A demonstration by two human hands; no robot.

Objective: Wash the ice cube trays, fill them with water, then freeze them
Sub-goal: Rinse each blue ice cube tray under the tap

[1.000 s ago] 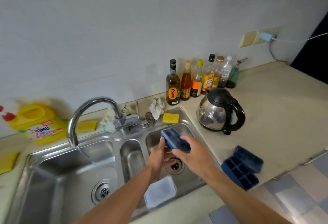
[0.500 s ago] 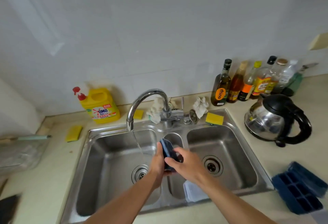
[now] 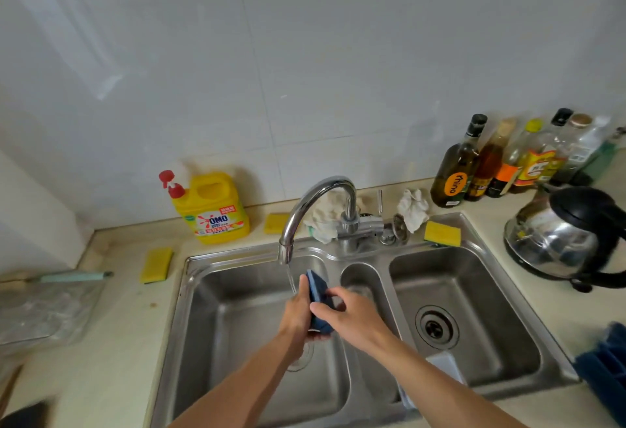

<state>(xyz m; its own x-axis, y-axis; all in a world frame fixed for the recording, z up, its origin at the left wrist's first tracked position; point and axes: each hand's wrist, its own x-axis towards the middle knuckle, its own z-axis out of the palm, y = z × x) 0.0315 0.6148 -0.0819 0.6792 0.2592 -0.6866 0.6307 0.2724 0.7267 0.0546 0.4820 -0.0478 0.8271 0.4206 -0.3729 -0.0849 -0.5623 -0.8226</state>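
Observation:
A blue ice cube tray [image 3: 319,295] stands on edge over the left basin of the steel sink [image 3: 237,309], right beside the stream of water running from the curved tap [image 3: 315,204]. My left hand [image 3: 298,317] grips its left side and bottom. My right hand [image 3: 352,316] holds its right side with thumb and fingers. A second blue ice cube tray [image 3: 606,370] lies on the counter at the far right, cut off by the frame edge. A clear white lid [image 3: 443,365] leans in the small middle basin.
A yellow detergent jug [image 3: 211,207] and yellow sponges [image 3: 156,265] sit left of the tap, another sponge [image 3: 442,233] to its right. Several bottles [image 3: 501,163] line the wall. A black and steel kettle [image 3: 569,238] stands at right. A plastic bag [image 3: 44,309] lies far left.
Both hands have carried the tray from over the right basin leftwards to the running water at the left basin, and turned it up on its edge. My view has swung left.

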